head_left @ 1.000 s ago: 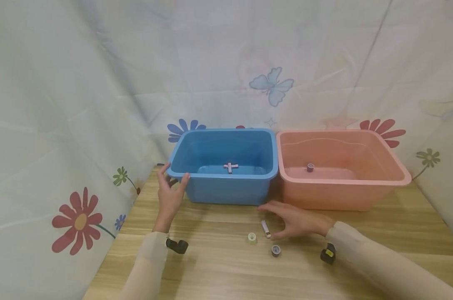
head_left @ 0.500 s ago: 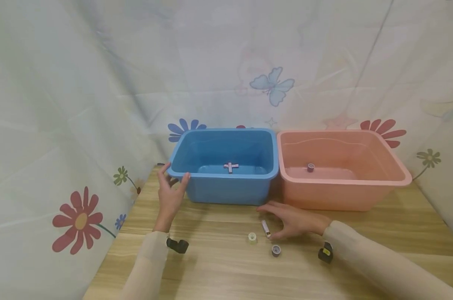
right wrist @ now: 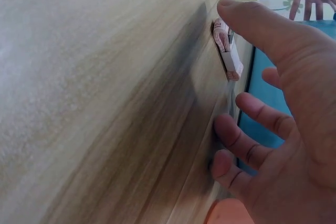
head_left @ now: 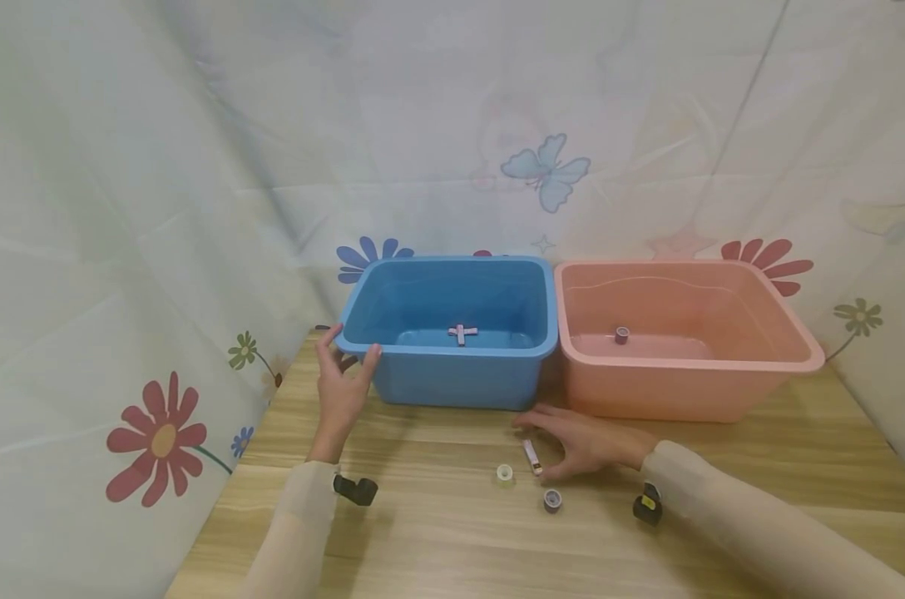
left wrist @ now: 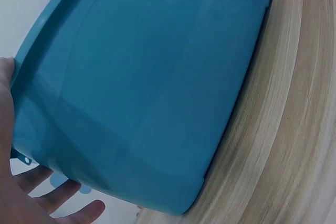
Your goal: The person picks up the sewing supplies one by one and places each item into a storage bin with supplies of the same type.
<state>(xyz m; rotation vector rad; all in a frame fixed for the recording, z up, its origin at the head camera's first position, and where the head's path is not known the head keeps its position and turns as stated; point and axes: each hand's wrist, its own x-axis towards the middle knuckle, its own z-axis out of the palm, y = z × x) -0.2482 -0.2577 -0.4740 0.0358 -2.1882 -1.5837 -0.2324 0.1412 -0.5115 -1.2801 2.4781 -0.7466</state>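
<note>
A small folded pinkish paper strip with printed marks and a white band (right wrist: 227,51) lies on the table. My right hand (head_left: 583,441) arches beside it, thumb near its lower end and fingers spread past its upper end, holding nothing. My left hand (head_left: 340,399) grips the near left corner of the blue plastic tub (head_left: 460,378), thumb at the front rim and fingers at the side wall. Left of the strip sits a pale green tape roll (head_left: 504,474). Closer to me is a dark purple tape roll (head_left: 552,500).
Inside the blue tub lie crossed folded strips (head_left: 462,334). A pink plastic tub (head_left: 684,391) stands right against it, with a dark tape roll (head_left: 621,334) inside. A patterned curtain (head_left: 437,125) hangs behind both tubs. The wooden table (head_left: 437,532) extends toward me.
The right hand shifts very slightly left beside the folded strip. The left hand stays on the tub's corner, and the strip and tape rolls stay put.
</note>
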